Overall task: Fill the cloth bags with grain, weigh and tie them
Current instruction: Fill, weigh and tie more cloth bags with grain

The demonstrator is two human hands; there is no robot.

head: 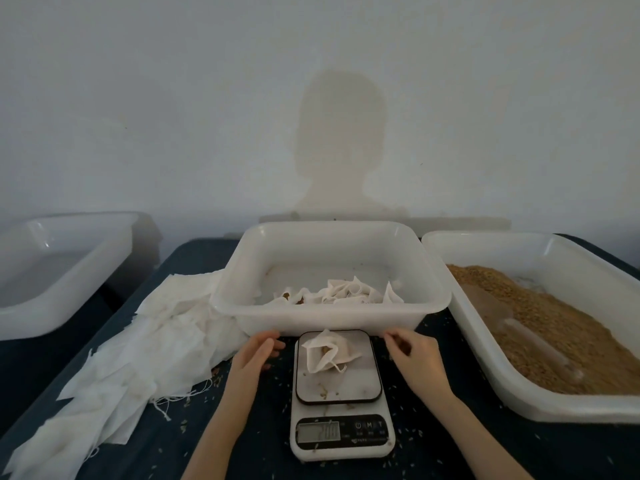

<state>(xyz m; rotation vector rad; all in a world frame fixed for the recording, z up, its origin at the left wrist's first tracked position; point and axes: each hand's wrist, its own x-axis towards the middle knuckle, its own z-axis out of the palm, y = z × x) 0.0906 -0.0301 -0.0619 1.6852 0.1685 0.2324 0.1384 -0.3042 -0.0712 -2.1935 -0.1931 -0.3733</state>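
— Head view: where's your cloth bag (327,355)?
— It lies slumped on the scale (341,393), mouth loose, between your hands.
— And your grip?
— Your left hand (256,355) and right hand (414,355) hover with relaxed fingers, holding nothing, just before the middle tub (332,317).

small cloth bag (329,353) on scale (341,424), left hand (254,353) and right hand (414,355) flanking, holding nothing

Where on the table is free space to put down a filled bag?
Free: the dark cloth between the scale and the grain tub, and near the front edge left of the scale. Crowded: the empty bags at left, and the middle tub just behind the scale.
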